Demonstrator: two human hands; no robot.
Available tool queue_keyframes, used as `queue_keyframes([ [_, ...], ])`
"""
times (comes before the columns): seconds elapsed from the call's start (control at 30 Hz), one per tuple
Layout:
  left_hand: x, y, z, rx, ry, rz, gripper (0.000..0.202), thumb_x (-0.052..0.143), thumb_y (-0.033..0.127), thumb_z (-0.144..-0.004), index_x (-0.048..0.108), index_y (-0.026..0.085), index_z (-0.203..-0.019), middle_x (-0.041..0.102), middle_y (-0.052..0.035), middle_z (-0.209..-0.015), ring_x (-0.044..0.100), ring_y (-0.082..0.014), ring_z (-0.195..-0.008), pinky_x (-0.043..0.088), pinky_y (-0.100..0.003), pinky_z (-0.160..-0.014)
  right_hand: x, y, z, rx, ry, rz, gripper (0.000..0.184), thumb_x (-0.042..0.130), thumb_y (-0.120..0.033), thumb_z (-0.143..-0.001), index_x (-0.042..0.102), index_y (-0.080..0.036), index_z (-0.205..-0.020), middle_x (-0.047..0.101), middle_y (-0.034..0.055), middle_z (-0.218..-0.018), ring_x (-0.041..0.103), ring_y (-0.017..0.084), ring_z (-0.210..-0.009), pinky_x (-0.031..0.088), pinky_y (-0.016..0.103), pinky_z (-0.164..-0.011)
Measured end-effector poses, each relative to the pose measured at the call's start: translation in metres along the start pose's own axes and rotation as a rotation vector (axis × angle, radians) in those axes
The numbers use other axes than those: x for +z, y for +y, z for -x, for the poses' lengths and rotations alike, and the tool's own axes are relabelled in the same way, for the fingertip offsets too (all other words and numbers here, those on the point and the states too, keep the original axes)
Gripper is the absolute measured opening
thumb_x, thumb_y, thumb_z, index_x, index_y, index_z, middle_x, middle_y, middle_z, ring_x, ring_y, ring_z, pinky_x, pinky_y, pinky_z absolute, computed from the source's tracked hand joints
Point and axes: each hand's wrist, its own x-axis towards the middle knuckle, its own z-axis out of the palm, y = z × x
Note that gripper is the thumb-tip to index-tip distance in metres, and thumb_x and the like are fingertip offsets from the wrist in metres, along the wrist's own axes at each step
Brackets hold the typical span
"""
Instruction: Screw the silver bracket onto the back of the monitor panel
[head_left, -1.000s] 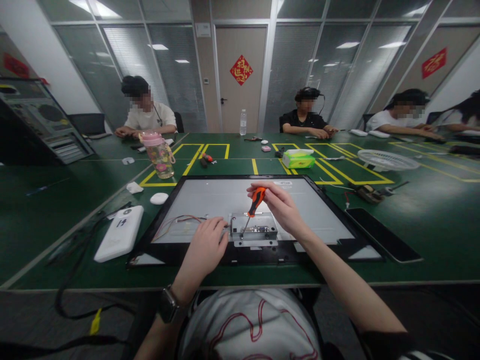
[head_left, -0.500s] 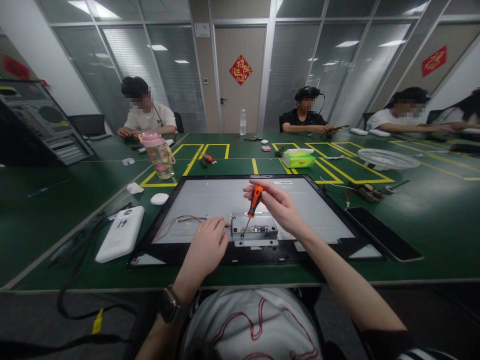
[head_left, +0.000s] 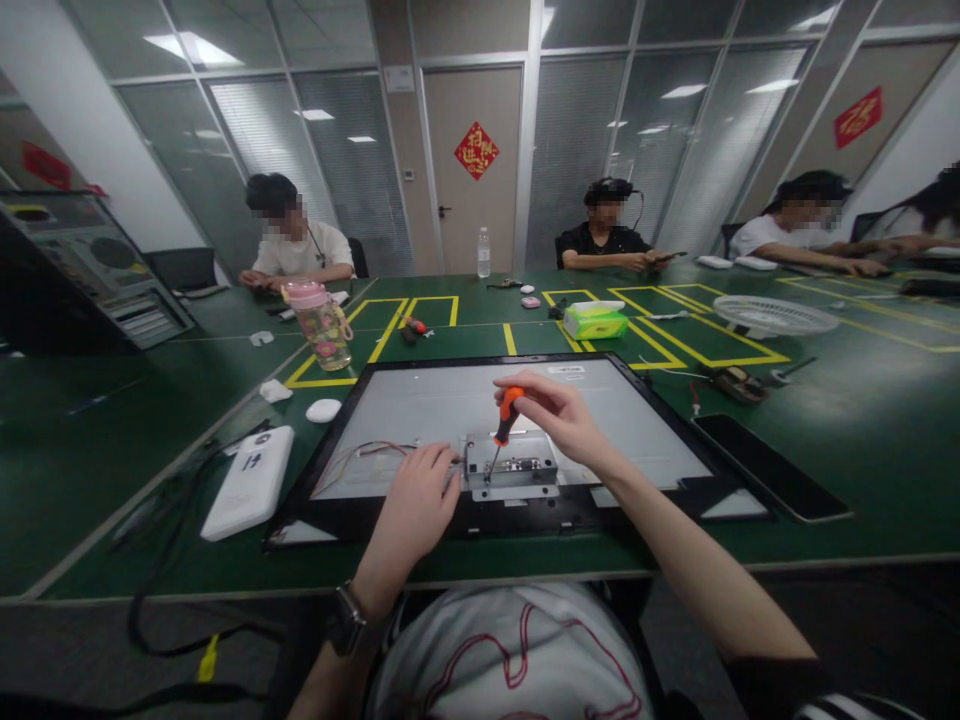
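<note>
A monitor panel [head_left: 420,410] lies face down on the green table, its grey metal back up. Near its front edge sits a small metal board cover [head_left: 514,468]. My right hand [head_left: 559,412] is closed round an orange-handled screwdriver [head_left: 505,418], whose tip rests on the cover's left part. My left hand [head_left: 415,500] lies on the panel just left of the cover, fingers curled against its edge. Thin coloured wires [head_left: 367,452] run left from there.
A white box [head_left: 247,482] lies left of the panel, a black phone [head_left: 769,467] to the right. Farther back stand a pink bottle [head_left: 321,322], a green tissue pack [head_left: 596,321] and a fan grille [head_left: 774,316]. Several people sit across the table. A computer case [head_left: 90,265] stands far left.
The view has tilted slightly, so everything sits a little lower in frame. My right hand has shifted the screwdriver a little; my left hand stays by the cover.
</note>
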Motion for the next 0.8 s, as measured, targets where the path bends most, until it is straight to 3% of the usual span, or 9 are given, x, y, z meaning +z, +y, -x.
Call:
queue_keyframes([
  [0.2, 0.0001, 0.0002, 0.0011, 0.000, 0.011, 0.010, 0.020, 0.050, 0.019, -0.092, 0.062, 0.017, -0.108, 0.066, -0.0106, -0.116, 0.060, -0.0266, -0.110, 0.048, -0.046, -0.099, -0.0123, -0.0030, -0.0008, 0.054, -0.157, -0.032, 0.034, 0.051, -0.035, -0.098, 0.062, -0.026, -0.129, 0.072, 0.0073, -0.114, 0.066, 0.021, -0.108, 0.049, 0.042, -0.099],
  [0.33, -0.0005, 0.0001, 0.0006, 0.000, 0.008, 0.006, 0.020, 0.049, 0.019, -0.092, 0.062, 0.017, -0.108, 0.066, -0.0107, -0.116, 0.060, -0.0270, -0.109, 0.048, -0.047, -0.099, -0.0097, -0.0001, -0.0011, 0.040, -0.033, 0.067, 0.028, 0.063, -0.035, -0.091, 0.070, -0.025, -0.116, 0.070, 0.0062, -0.103, 0.066, 0.019, -0.092, 0.054, 0.036, -0.086],
  [0.43, -0.0003, -0.0005, 0.0003, 0.005, 0.007, 0.003, 0.020, 0.048, 0.020, -0.093, 0.062, 0.017, -0.108, 0.066, -0.0106, -0.116, 0.061, -0.0270, -0.109, 0.048, -0.047, -0.098, -0.0068, 0.0022, -0.0016, -0.038, 0.066, 0.218, 0.025, 0.062, -0.033, -0.091, 0.072, -0.026, -0.113, 0.067, 0.0065, -0.102, 0.063, 0.019, -0.095, 0.052, 0.036, -0.087],
  [0.6, 0.0001, -0.0001, 0.0007, 0.002, 0.017, 0.009, 0.021, 0.050, 0.019, -0.092, 0.062, 0.016, -0.108, 0.066, -0.0108, -0.116, 0.060, -0.0269, -0.110, 0.048, -0.047, -0.099, -0.0076, 0.0026, 0.0010, -0.022, 0.015, 0.210, 0.034, 0.052, -0.035, -0.097, 0.063, -0.027, -0.128, 0.068, 0.0086, -0.115, 0.064, 0.022, -0.104, 0.050, 0.042, -0.095],
  [0.8, -0.0003, 0.0016, 0.0008, 0.003, 0.012, 0.000, 0.021, 0.049, 0.020, -0.093, 0.062, 0.017, -0.108, 0.066, -0.0107, -0.117, 0.060, -0.0267, -0.111, 0.048, -0.046, -0.099, -0.0065, 0.0057, 0.0059, 0.049, 0.000, 0.089, 0.040, 0.055, -0.036, -0.095, 0.058, -0.026, -0.133, 0.071, 0.0084, -0.116, 0.067, 0.022, -0.103, 0.051, 0.043, -0.096],
])
